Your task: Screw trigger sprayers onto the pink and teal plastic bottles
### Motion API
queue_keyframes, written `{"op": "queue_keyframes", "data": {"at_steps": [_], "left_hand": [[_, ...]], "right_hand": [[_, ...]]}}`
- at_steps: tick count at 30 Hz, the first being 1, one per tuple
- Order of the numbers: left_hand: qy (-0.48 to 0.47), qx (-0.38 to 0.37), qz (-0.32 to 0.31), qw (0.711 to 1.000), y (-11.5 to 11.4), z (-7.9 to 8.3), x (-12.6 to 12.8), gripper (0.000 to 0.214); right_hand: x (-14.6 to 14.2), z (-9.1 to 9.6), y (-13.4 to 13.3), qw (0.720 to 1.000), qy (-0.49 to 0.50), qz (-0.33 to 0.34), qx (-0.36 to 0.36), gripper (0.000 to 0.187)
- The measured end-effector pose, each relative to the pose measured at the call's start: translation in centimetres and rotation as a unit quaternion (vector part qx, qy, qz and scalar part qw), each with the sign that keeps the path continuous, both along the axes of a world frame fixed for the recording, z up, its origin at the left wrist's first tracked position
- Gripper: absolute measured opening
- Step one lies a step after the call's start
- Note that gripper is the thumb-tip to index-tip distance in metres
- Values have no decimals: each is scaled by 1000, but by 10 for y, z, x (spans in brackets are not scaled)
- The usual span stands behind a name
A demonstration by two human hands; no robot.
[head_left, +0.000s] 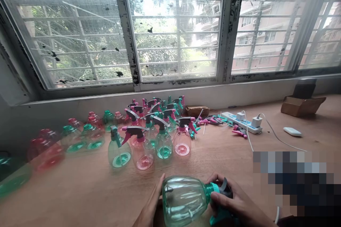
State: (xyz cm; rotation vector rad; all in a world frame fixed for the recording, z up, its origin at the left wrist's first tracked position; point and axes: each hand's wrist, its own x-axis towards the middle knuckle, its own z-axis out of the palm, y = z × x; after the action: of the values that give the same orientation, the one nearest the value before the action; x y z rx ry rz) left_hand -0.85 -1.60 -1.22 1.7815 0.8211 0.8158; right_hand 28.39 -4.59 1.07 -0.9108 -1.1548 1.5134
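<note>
A clear green spray bottle (185,200) lies on its side in the air near the table's front edge, its base to the left and its neck to the right. My left hand (151,202) cups the base end; most of its fingers are hidden behind the bottle. At the neck, my right hand (234,198) grips the teal collar (213,187) and the dark grey and teal spray head, with the thumb pressed on the collar side. Beyond my hands stand several assembled spray bottles, the closest being a pink one (143,154) and a green one (163,145).
Headless pink and green bottles (92,136) line the left. Loose spray heads (213,120) lie in a heap at the back beside a power strip (241,122) with white plugs and cables. An open cardboard box (302,105) and a white case (292,131) sit at the right.
</note>
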Motion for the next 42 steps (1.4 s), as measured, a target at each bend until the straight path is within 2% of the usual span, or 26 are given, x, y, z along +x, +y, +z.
{"op": "queue_keyframes", "data": {"at_steps": [5,10,14,20,23,27,33,38,42], "left_hand": [[-11,0,-3,1000,0,2,3,110],[-23,-14,-15,1000,1,-2,-1,118],[-4,22,4,1000,1,-4,-2,109],[-30,4,4,1000,-4,2,4,108],[-40,-4,-1,999,-4,-1,2,112],[-32,0,0,999,-2,-4,0,107],[-27,5,4,1000,-4,3,7,104],[-58,-32,-11,998,-3,-4,3,114],[-95,-54,-25,994,-2,-9,3,110]], "right_hand": [[1,-2,2,999,22,32,-9,44],[1,-3,2,999,10,38,-4,45],[0,0,1,1000,1,24,-15,44],[-1,2,1,1000,7,16,-9,45],[-1,2,1,1000,2,18,-14,46],[0,2,1,1000,-1,23,-10,44],[1,0,1,1000,9,24,-11,43],[0,3,0,1000,11,21,-15,42],[0,4,0,999,15,22,-19,43]]}}
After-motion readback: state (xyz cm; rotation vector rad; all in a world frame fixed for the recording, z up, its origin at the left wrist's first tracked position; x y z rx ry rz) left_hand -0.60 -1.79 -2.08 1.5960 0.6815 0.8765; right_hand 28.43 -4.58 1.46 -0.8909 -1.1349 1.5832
